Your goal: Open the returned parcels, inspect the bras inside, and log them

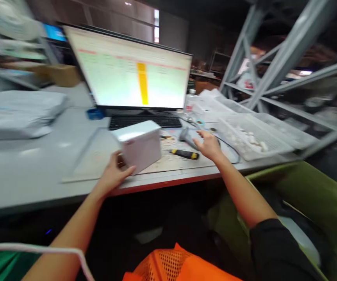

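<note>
My left hand grips the lower left edge of a white box, which is tilted at the front of the desk. The thumb lies along the box's bottom front and the other fingers go behind its left side. My right hand hovers at or over a grey handheld scanner, fingers apart; whether it touches the scanner I cannot tell. Between the hands a black and yellow utility knife lies on the desk mat.
A monitor stands behind a black keyboard. A blue tape roll and a white plastic parcel are at left. White baskets, a bottle and a metal rack stand at right. Below hangs a green-sided bin.
</note>
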Action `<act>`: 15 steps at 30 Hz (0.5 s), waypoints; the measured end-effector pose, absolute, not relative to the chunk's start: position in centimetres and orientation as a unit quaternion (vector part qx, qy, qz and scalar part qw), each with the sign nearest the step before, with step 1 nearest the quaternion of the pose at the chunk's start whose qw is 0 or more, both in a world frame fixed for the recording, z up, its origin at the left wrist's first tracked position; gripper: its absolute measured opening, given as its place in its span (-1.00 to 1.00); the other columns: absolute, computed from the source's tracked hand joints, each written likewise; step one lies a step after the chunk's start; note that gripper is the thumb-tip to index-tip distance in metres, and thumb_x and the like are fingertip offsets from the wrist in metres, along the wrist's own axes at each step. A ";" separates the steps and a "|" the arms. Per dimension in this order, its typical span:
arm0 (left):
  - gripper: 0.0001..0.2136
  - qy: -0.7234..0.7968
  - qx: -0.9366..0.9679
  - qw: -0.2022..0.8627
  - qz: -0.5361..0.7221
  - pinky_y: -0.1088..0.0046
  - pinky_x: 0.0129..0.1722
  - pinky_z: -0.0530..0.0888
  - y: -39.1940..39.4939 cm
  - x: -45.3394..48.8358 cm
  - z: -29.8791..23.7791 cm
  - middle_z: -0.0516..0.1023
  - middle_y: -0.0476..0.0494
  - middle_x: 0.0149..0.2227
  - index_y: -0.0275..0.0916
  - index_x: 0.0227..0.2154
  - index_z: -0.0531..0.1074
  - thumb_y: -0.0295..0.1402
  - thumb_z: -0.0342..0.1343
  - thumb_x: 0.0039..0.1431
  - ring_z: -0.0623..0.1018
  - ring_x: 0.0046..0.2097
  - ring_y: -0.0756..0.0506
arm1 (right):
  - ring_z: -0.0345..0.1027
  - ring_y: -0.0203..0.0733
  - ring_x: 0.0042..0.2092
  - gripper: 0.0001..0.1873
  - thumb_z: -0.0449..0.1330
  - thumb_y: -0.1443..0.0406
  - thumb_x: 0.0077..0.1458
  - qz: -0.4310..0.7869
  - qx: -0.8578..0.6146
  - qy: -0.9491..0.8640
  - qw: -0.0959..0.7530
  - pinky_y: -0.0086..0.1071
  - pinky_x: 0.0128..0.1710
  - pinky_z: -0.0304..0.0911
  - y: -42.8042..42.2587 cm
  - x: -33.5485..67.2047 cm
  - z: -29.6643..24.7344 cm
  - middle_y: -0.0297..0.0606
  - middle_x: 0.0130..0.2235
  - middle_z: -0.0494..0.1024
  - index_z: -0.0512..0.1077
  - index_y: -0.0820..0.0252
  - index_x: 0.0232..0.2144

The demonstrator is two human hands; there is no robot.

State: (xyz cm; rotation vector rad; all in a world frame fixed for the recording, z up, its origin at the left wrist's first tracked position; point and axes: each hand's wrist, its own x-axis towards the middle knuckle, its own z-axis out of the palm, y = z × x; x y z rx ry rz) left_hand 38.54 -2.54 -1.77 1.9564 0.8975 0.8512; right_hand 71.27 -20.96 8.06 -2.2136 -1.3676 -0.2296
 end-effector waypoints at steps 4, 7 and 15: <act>-0.21 0.360 0.788 0.390 0.312 -0.04 0.30 0.48 -2.5 35.0 -2.4 0.57 -0.38 0.19 -0.25 0.26 0.28 -0.07 0.40 0.02 0.58 0.22 -0.38 | 0.43 0.25 0.27 -0.37 0.20 0.04 0.36 -0.029 -0.878 -0.463 0.113 -0.05 0.24 0.33 -14.9 69.6 4.8 0.17 0.20 0.56 0.42 0.33 0.30; -0.21 0.342 0.784 0.405 0.323 -0.04 0.32 0.45 -2.2 35.5 -2.5 0.51 -0.41 0.25 -0.23 0.31 0.24 -0.01 0.36 0.10 0.54 0.26 -0.38 | 0.39 0.32 0.26 -0.42 0.17 0.05 0.36 -0.032 -0.892 -0.440 0.103 0.01 0.24 0.28 -12.9 69.0 3.6 0.26 0.17 0.52 0.45 0.40 0.20; 0.00 0.319 0.659 0.455 0.506 0.05 0.27 0.49 -1.1 34.7 -3.8 0.36 -0.38 0.28 -0.12 0.44 0.06 0.22 0.36 0.09 0.53 0.23 -0.33 | 0.43 0.31 0.24 -0.45 0.19 0.31 0.28 0.008 -0.928 -0.364 0.080 0.02 0.19 0.33 -10.7 70.9 3.2 0.37 0.17 0.51 0.35 0.53 0.24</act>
